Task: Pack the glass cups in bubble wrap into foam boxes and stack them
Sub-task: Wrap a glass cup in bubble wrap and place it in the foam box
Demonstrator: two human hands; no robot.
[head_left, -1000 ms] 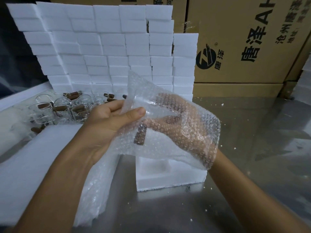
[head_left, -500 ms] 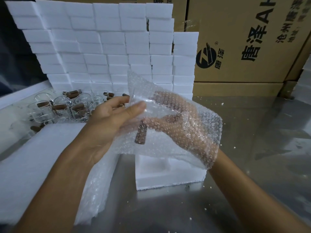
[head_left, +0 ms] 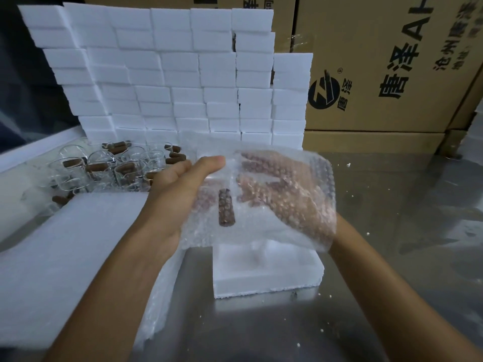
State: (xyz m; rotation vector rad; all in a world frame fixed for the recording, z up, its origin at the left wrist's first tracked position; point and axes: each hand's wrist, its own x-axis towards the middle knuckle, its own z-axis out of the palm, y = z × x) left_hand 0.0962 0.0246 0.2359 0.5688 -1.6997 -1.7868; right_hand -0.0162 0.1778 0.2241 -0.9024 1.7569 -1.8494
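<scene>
Dim, cool light; soft glare on the steel bench (head_left: pixel 392 231); wide-angle bending at the edges; hands slightly motion-blurred.

Single view only: head-worn wide-angle camera, looking forward and down onto metal table (head_left: pixel 392 257). No second view, so no shared area. Landmark: open foam box (head_left: pixel 266 278), low centre of frame, close to lens. Forearms enter from bottom edge, either side of box. Stacked foam boxes (head_left: pixel 183 74) stand behind landmark, farther off. Cardboard cartons (head_left: pixel 379 61) fill background, behind and right of landmark. Straight lines bow toward frame edges.
</scene>
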